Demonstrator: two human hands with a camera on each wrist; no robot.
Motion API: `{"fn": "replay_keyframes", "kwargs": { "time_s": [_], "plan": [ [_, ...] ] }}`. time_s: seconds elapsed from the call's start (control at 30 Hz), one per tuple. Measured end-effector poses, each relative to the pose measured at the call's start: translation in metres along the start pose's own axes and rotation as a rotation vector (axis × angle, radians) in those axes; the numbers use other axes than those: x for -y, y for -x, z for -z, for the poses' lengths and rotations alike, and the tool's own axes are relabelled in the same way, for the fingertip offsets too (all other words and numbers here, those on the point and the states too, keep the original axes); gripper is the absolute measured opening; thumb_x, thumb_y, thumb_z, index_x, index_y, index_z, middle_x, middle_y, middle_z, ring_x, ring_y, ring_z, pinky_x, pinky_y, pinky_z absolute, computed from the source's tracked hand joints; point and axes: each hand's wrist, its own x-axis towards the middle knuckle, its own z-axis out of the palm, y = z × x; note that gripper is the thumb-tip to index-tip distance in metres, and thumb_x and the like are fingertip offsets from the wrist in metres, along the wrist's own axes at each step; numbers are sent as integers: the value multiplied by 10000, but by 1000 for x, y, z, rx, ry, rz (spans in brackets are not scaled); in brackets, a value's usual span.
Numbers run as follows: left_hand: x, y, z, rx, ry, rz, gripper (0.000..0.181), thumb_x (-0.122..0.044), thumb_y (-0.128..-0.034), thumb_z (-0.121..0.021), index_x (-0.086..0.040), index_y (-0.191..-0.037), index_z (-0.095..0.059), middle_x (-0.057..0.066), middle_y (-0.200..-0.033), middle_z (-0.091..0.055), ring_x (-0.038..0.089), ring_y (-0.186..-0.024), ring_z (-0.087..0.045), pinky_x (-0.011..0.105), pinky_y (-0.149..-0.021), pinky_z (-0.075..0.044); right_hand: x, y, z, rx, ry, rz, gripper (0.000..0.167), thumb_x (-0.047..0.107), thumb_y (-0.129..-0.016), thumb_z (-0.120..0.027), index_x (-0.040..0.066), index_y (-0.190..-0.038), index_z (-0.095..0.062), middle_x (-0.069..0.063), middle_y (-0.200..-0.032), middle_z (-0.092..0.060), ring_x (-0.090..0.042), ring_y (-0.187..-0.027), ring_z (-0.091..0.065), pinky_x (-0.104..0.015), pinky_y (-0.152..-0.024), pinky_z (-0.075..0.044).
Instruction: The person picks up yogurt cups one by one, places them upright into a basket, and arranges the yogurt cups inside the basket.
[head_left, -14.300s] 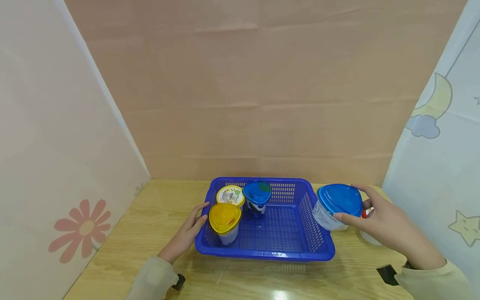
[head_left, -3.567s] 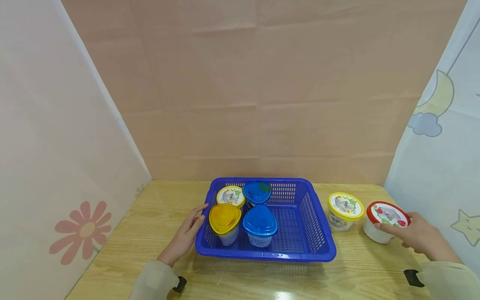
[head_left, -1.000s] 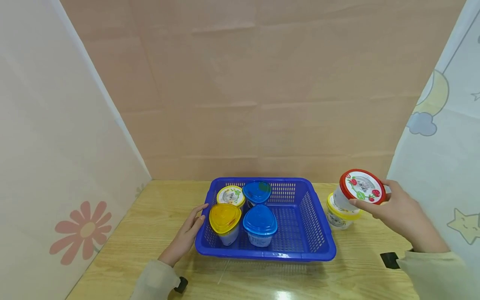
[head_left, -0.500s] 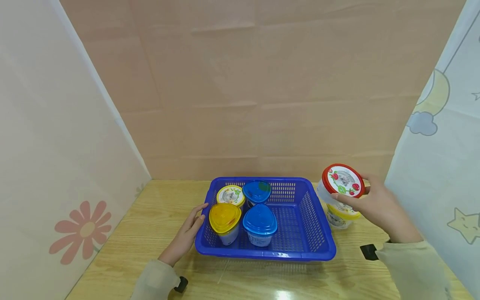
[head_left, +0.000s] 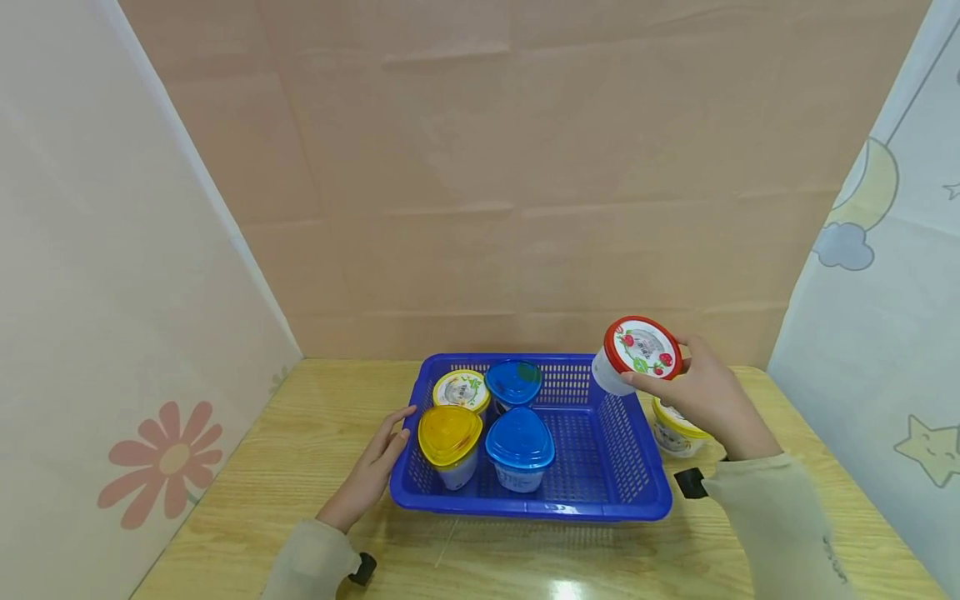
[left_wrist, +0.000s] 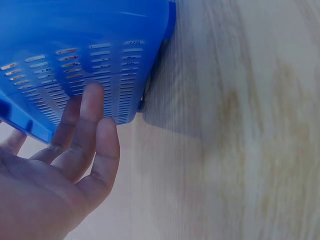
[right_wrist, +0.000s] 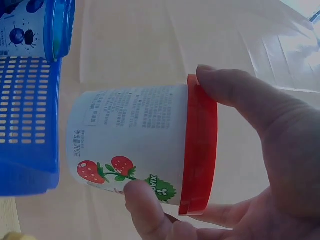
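My right hand grips a white tub with a red strawberry lid, tilted and held above the right rear corner of the blue basket. In the right wrist view the thumb lies on the tub's red rim and fingers press its printed side. The left hand touches the basket's left side, fingers relaxed against the outer wall. Inside the basket stand a yellow-and-white lidded tub, a yellow-lidded tub, a blue-lidded tub at the back and another blue-lidded tub in front.
Another yellow-rimmed tub stands on the wooden table just right of the basket, partly behind the right hand. A brown paper-like backdrop rises behind the table, with patterned panels on both sides.
The right hand has taken the red-lidded tub off the table at the right and carried it left to the basket. Earlier, a blue-lidded tub went into the basket's front. The left hand stays put.
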Motion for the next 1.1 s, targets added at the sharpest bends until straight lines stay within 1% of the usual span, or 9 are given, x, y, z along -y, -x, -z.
{"fn": "replay_keyframes", "kwargs": {
  "time_s": [0.1,0.2,0.33,0.43,0.63,0.8,0.87,1.0,1.1],
  "plan": [
    [0,0,0,1,0,-6,438,-378,-1094,-376,-275,-1519,-362,202,-1403,-506,311,-1182,-588,419,-923,-540,5,-4,-6,4,-17,12,1163,667,-781,-736,-55,-1522,-205,-287,-1301,-534,-391,-1075,-597,-408,-751,-562],
    [1,0,0,-7,-13,1,432,-396,-1090,-379,-308,-1512,-369,178,-1440,-485,319,-1213,-570,455,-955,-525,10,-7,-12,17,-40,23,1146,648,-773,-757,-35,-1519,-220,-277,-1278,-548,-339,-982,-641,-368,-725,-577],
    [0,0,-1,-26,-41,12,423,-423,-1082,-386,-347,-1499,-380,145,-1507,-432,333,-1269,-531,512,-1001,-491,13,-13,-19,41,-50,36,1097,618,-771,-779,-21,-1495,-258,-251,-1224,-582,-271,-869,-652,-328,-685,-563],
    [-1,-1,-1,-30,-42,10,419,-416,-1083,-388,-343,-1496,-383,148,-1509,-430,340,-1273,-529,521,-1002,-488,12,-17,-25,56,-56,39,1035,592,-772,-792,-28,-1449,-313,-219,-1168,-604,-254,-789,-644,-319,-656,-545],
    [-3,-1,0,-10,-25,2,422,-397,-1087,-387,-328,-1504,-380,159,-1469,-467,321,-1239,-553,483,-979,-508,9,-24,-36,73,-77,26,970,553,-766,-816,-51,-1392,-386,-220,-1178,-605,-239,-799,-652,-345,-680,-580],
    [-4,0,1,-1,-30,-8,436,-387,-1090,-381,-285,-1514,-372,172,-1505,-424,339,-1267,-529,484,-993,-496,8,-29,-44,73,-21,24,955,577,-759,-807,-57,-1358,-416,-214,-1140,-620,-218,-769,-633,-295,-629,-542],
    [-3,0,0,-3,-34,-9,436,-386,-1091,-381,-284,-1515,-372,168,-1518,-410,347,-1277,-519,493,-1000,-490,8,-31,-47,72,-4,25,948,581,-755,-806,-60,-1341,-428,-210,-1119,-624,-233,-771,-623,-299,-619,-530],
    [-3,0,0,-11,-43,-9,437,-390,-1090,-382,-291,-1515,-373,157,-1536,-393,354,-1293,-510,519,-1015,-476,9,-35,-54,74,23,19,977,596,-750,-799,-72,-1357,-424,-238,-1158,-614,-289,-860,-613,-329,-653,-531],
    [-2,1,-1,-21,-54,-3,434,-401,-1087,-386,-306,-1510,-378,135,-1557,-371,350,-1306,-501,535,-1030,-460,8,-38,-61,93,27,-6,998,606,-750,-793,-56,-1389,-406,-250,-1211,-602,-286,-879,-625,-329,-663,-545]
  ]
}}
